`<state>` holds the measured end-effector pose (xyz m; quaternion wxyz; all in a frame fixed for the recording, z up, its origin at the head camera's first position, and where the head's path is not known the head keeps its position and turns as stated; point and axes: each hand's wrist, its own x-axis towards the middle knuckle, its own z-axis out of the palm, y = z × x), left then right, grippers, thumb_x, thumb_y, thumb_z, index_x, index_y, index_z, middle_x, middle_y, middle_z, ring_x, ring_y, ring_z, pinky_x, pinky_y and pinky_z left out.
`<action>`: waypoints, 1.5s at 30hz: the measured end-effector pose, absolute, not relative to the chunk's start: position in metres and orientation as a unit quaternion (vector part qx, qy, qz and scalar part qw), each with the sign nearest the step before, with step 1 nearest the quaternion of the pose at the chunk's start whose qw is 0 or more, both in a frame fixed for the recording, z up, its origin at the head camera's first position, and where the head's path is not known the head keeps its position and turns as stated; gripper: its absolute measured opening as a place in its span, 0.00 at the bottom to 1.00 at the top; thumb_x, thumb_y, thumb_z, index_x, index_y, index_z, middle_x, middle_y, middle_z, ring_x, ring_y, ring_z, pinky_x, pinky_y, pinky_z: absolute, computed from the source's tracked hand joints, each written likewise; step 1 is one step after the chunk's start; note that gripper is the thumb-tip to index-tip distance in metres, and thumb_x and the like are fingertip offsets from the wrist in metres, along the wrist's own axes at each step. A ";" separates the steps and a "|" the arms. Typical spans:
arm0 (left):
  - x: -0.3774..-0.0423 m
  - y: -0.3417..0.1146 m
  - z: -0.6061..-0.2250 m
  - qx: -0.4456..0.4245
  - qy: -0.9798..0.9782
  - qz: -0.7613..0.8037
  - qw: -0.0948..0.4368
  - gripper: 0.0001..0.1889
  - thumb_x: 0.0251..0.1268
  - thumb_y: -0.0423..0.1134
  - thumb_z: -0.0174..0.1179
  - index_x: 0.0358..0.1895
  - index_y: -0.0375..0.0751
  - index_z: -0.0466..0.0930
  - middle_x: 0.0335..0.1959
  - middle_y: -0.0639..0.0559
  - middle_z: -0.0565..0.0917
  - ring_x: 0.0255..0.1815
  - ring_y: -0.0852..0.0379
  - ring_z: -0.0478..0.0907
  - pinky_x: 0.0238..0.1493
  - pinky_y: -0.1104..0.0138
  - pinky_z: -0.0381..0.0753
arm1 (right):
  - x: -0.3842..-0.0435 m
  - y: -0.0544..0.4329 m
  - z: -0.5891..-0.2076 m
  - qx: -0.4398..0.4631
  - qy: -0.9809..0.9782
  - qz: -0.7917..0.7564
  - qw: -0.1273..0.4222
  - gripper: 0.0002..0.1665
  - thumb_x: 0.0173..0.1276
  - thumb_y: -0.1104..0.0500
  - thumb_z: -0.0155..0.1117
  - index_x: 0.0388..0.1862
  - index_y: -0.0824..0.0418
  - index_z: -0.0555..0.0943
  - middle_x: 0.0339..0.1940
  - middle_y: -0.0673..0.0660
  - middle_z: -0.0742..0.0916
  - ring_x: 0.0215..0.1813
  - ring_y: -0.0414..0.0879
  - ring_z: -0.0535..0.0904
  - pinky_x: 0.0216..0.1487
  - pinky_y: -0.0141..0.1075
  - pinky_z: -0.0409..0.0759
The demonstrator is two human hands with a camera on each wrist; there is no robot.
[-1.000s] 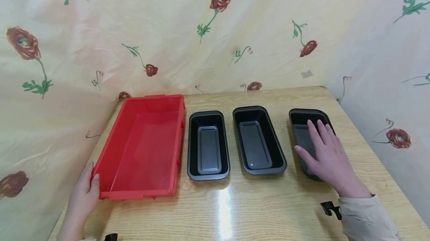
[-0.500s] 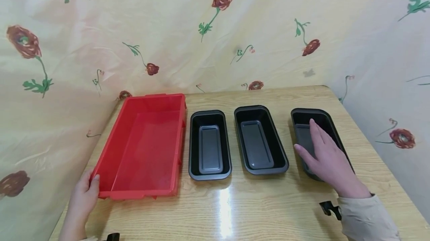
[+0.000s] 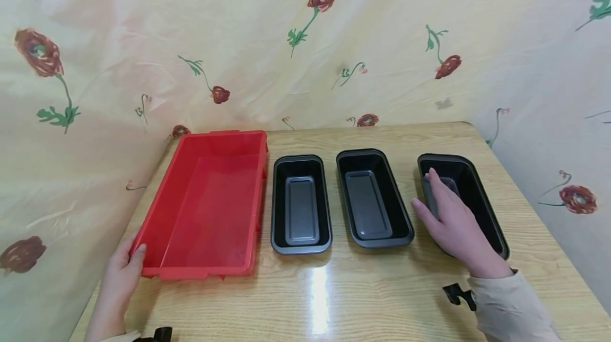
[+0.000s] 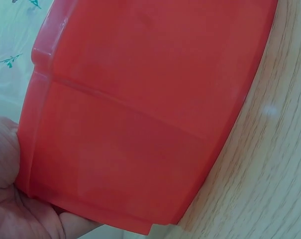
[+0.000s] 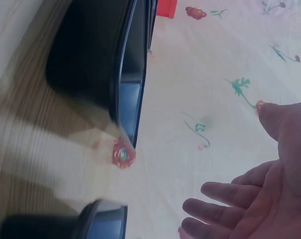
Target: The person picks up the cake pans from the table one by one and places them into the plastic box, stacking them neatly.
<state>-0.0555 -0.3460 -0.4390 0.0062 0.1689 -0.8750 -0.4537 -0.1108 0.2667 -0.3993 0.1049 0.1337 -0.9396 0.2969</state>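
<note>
My left hand grips the near left corner of a red plastic tray, thumb over the rim. In the left wrist view the red tray shows its outer side, with the left hand at its corner. My right hand hovers, fingers straight, over the rightmost dark loaf pan and holds nothing. In the right wrist view that right hand appears with fingers extended, apart from the pans. A middle loaf pan and a left loaf pan stand between the hands.
Everything stands on a light wooden table. A flower-patterned cloth hangs behind and along both sides. A black wrist-mount piece sticks out beside the right sleeve.
My right hand has shifted slightly left over the right pan, its fingers drawn closer together. The left hand keeps its grip on the tray. The whole head view has drifted a little.
</note>
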 end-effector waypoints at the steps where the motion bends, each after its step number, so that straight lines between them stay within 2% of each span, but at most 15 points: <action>1: -0.056 -0.346 -0.439 0.172 -0.871 -0.459 0.003 0.28 0.87 0.36 0.37 0.82 0.31 0.49 0.73 0.25 0.63 0.62 0.39 0.69 0.38 0.88 0.67 | -0.111 0.265 -0.399 0.135 -0.938 0.301 0.103 0.46 0.83 0.52 0.56 0.85 0.69 0.43 0.77 0.76 0.64 0.76 0.74 0.60 0.70 0.68 0.58; 4: -0.056 -0.344 -0.439 0.183 -0.860 -0.476 -0.002 0.28 0.87 0.36 0.36 0.83 0.34 0.47 0.75 0.26 0.61 0.65 0.35 0.66 0.39 0.87 0.69 | -0.112 0.260 -0.397 0.139 -0.935 0.311 0.097 0.45 0.83 0.53 0.55 0.84 0.70 0.44 0.78 0.76 0.63 0.77 0.73 0.58 0.72 0.67 0.57; 7: -0.056 -0.342 -0.439 0.203 -0.843 -0.498 0.000 0.29 0.87 0.36 0.37 0.84 0.38 0.47 0.76 0.28 0.60 0.66 0.37 0.65 0.39 0.87 0.69 | -0.113 0.255 -0.396 0.140 -0.932 0.320 0.093 0.44 0.84 0.53 0.55 0.84 0.70 0.46 0.79 0.75 0.62 0.78 0.72 0.57 0.73 0.65 0.56; 10: -0.056 -0.341 -0.441 0.217 -0.831 -0.512 0.010 0.28 0.87 0.37 0.38 0.84 0.41 0.49 0.77 0.32 0.61 0.63 0.49 0.68 0.41 0.86 0.71 | -0.113 0.250 -0.395 0.144 -0.928 0.331 0.089 0.44 0.83 0.53 0.56 0.84 0.71 0.48 0.78 0.75 0.65 0.77 0.72 0.59 0.73 0.65 0.57; 14: -0.055 -0.341 -0.442 0.211 -0.829 -0.517 0.025 0.28 0.86 0.37 0.39 0.84 0.40 0.51 0.75 0.35 0.63 0.51 0.69 0.69 0.42 0.85 0.73 | -0.113 0.243 -0.394 0.151 -0.922 0.349 0.080 0.42 0.83 0.53 0.56 0.82 0.73 0.52 0.75 0.74 0.69 0.75 0.71 0.63 0.71 0.64 0.60; 17: -0.055 -0.341 -0.442 0.204 -0.828 -0.522 0.026 0.28 0.87 0.38 0.40 0.84 0.40 0.51 0.75 0.34 0.62 0.48 0.75 0.67 0.43 0.85 0.73 | -0.113 0.237 -0.394 0.157 -0.918 0.358 0.071 0.40 0.83 0.53 0.56 0.81 0.74 0.55 0.75 0.73 0.70 0.75 0.70 0.65 0.72 0.60 0.62; 20: -0.056 -0.341 -0.442 0.209 -0.822 -0.529 0.019 0.29 0.87 0.39 0.40 0.84 0.43 0.48 0.77 0.33 0.60 0.51 0.72 0.67 0.43 0.86 0.72 | -0.113 0.230 -0.396 0.162 -0.914 0.366 0.061 0.40 0.83 0.54 0.56 0.81 0.74 0.56 0.75 0.72 0.71 0.74 0.68 0.67 0.69 0.59 0.66; 25: -0.057 -0.340 -0.440 0.231 -0.815 -0.531 0.007 0.30 0.87 0.41 0.40 0.85 0.49 0.47 0.79 0.36 0.59 0.62 0.54 0.67 0.41 0.85 0.72 | -0.114 0.218 -0.399 0.167 -0.906 0.387 0.043 0.39 0.83 0.54 0.56 0.81 0.74 0.56 0.74 0.70 0.73 0.74 0.66 0.68 0.66 0.65 0.68; 27: -0.057 -0.339 -0.440 0.235 -0.813 -0.532 0.007 0.30 0.87 0.40 0.40 0.85 0.49 0.47 0.79 0.36 0.59 0.63 0.52 0.67 0.41 0.85 0.73 | -0.115 0.214 -0.400 0.167 -0.899 0.402 0.031 0.39 0.83 0.54 0.56 0.81 0.72 0.56 0.74 0.70 0.73 0.74 0.66 0.67 0.68 0.65 0.66; 32: -0.057 -0.339 -0.441 0.239 -0.806 -0.541 0.013 0.29 0.87 0.40 0.40 0.85 0.48 0.48 0.79 0.37 0.59 0.58 0.60 0.68 0.42 0.85 0.73 | -0.116 0.204 -0.403 0.175 -0.881 0.439 0.002 0.39 0.84 0.55 0.55 0.82 0.72 0.55 0.75 0.69 0.72 0.73 0.66 0.70 0.69 0.62 0.66; 36: -0.057 -0.339 -0.444 0.242 -0.799 -0.550 0.022 0.29 0.86 0.41 0.42 0.85 0.47 0.50 0.77 0.40 0.61 0.54 0.65 0.68 0.43 0.84 0.74 | -0.117 0.197 -0.406 0.186 -0.869 0.459 0.001 0.36 0.83 0.58 0.55 0.81 0.73 0.57 0.72 0.70 0.75 0.67 0.64 0.76 0.66 0.60 0.72; 39: -0.056 -0.339 -0.445 0.244 -0.795 -0.555 0.027 0.29 0.86 0.41 0.43 0.84 0.47 0.51 0.76 0.40 0.61 0.51 0.69 0.68 0.43 0.84 0.74 | -0.118 0.192 -0.410 0.189 -0.861 0.471 0.004 0.33 0.82 0.61 0.56 0.79 0.73 0.61 0.69 0.69 0.78 0.63 0.61 0.80 0.62 0.53 0.77; 42: -0.056 -0.340 -0.446 0.243 -0.795 -0.556 0.028 0.30 0.86 0.42 0.43 0.84 0.47 0.52 0.76 0.40 0.61 0.51 0.69 0.69 0.43 0.83 0.75 | -0.118 0.186 -0.411 0.186 -0.852 0.489 -0.007 0.32 0.82 0.61 0.58 0.78 0.72 0.64 0.67 0.69 0.80 0.60 0.58 0.82 0.59 0.46 0.80; 45: -0.056 -0.341 -0.446 0.235 -0.796 -0.557 0.031 0.30 0.86 0.42 0.43 0.84 0.45 0.52 0.75 0.40 0.61 0.51 0.69 0.69 0.43 0.84 0.74 | -0.119 0.180 -0.413 0.180 -0.844 0.505 -0.027 0.31 0.82 0.61 0.58 0.77 0.73 0.65 0.66 0.69 0.81 0.60 0.57 0.83 0.58 0.45 0.81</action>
